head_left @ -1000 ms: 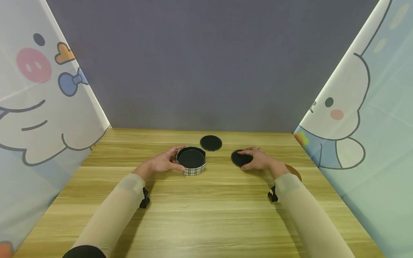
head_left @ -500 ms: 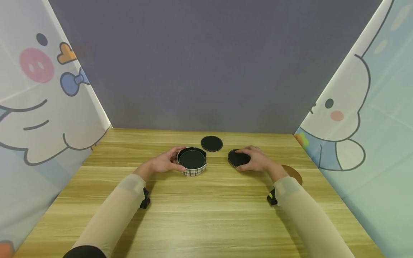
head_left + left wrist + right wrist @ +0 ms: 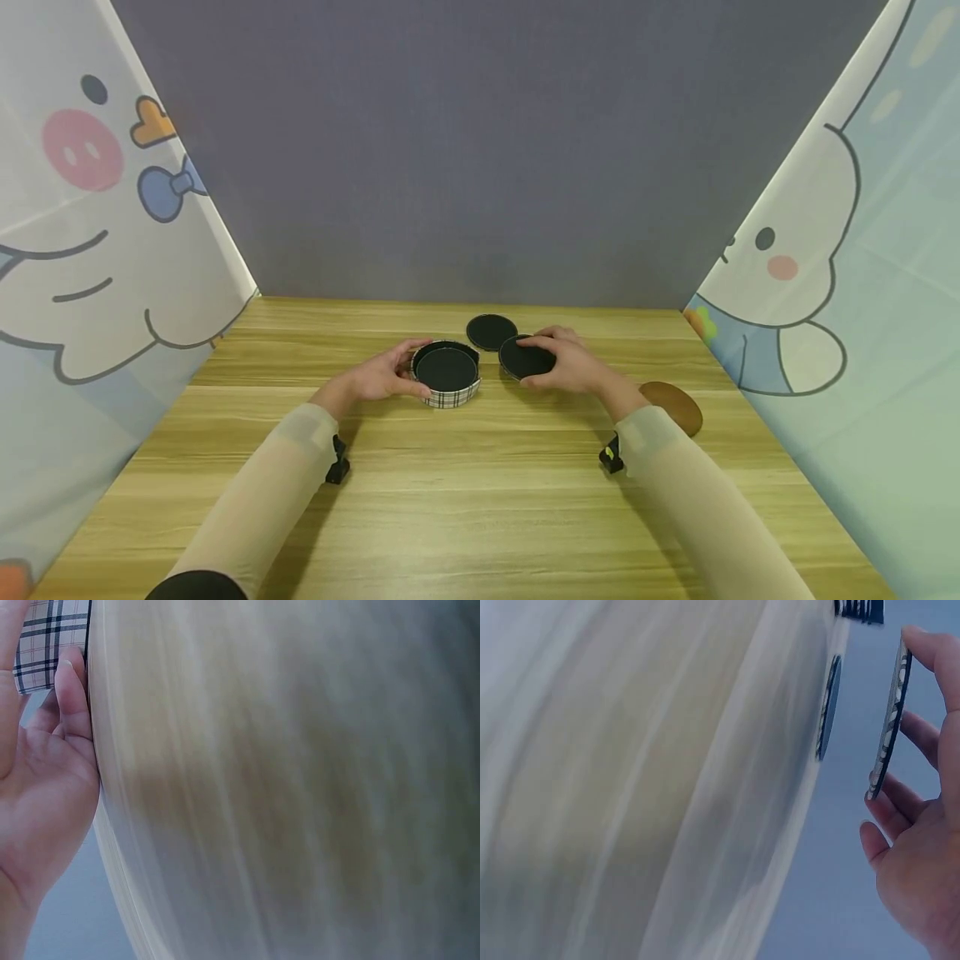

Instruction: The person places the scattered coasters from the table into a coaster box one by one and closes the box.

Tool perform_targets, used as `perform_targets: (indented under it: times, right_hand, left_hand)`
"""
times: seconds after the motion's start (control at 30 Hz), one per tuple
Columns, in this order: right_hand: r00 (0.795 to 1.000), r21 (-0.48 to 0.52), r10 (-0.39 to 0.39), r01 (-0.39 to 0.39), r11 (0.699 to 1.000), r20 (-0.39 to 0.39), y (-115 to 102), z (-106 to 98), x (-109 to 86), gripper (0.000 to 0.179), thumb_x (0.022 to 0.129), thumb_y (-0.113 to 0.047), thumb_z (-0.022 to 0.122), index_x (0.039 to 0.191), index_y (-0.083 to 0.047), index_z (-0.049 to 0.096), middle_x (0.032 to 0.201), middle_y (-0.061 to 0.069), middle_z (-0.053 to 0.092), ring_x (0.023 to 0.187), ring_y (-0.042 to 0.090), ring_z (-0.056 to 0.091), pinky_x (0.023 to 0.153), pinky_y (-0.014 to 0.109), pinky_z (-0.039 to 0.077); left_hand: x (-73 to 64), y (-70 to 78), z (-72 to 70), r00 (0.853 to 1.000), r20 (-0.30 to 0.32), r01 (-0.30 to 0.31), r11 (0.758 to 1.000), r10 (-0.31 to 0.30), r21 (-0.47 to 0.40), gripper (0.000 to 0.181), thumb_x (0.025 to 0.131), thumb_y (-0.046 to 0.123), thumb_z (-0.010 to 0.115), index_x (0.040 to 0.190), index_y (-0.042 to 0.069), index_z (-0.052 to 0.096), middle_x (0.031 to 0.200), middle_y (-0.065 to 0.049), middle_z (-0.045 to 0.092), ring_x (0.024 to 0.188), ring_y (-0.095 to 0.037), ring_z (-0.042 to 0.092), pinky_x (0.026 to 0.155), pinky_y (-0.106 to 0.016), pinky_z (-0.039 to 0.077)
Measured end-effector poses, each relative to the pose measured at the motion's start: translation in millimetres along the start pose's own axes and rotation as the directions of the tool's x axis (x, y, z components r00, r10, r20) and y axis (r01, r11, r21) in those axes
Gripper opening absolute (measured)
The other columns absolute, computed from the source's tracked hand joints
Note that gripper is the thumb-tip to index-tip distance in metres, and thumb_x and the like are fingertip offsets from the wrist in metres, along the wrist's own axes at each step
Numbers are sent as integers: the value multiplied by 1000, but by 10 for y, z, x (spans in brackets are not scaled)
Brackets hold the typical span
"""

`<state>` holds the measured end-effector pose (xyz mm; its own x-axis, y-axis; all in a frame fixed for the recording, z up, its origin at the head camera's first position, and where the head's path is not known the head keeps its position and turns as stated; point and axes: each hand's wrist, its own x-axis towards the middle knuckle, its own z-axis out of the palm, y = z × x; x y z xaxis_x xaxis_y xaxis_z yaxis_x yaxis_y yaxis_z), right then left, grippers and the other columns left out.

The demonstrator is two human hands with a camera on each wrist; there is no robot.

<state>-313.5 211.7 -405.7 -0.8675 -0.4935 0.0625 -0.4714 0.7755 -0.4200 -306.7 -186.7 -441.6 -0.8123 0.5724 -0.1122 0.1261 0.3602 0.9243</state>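
My left hand grips the left side of a round plaid coaster holder standing on the table. A black round coaster lies inside it. In the left wrist view the holder's plaid wall shows beside the fingers. My right hand pinches another black coaster by its edges, just right of the holder. The right wrist view shows this held coaster raised off the table, with a patterned edge. A further black coaster lies flat behind the holder.
A brown round disc lies on the wood-grain table beside the right forearm. A grey panel stands at the back. Cartoon-printed cloths flank the table on both sides.
My right hand has moved left with the black coaster, lifting it off the table toward the holder. More of the brown disc shows. The left hand and the holder have stayed in place.
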Motion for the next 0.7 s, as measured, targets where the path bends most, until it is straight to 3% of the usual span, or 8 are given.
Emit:
perform_targets:
  times: [0.3,0.7]
  right_hand:
    - [997,31,-71,70,997,17,-234,83,145,75,91,-51,87,158,-32,61,164,15,48,155,42,38,125,69,27]
    - [992,38,-125,124,992,25,-477,180,322,74,90,-49,88,157,-32,62,167,14,46,160,42,32,128,67,25]
  left_hand:
    - [8,-21,-5,1000,3,-11,1000,11,6,106,98,15,86,177,12,14,168,-29,45,130,-36,64,99,-33,54]
    - [8,-25,-15,1000,-5,7,999,-7,36,105,99,15,85,177,13,14,165,-27,49,107,-25,62,88,-32,52]
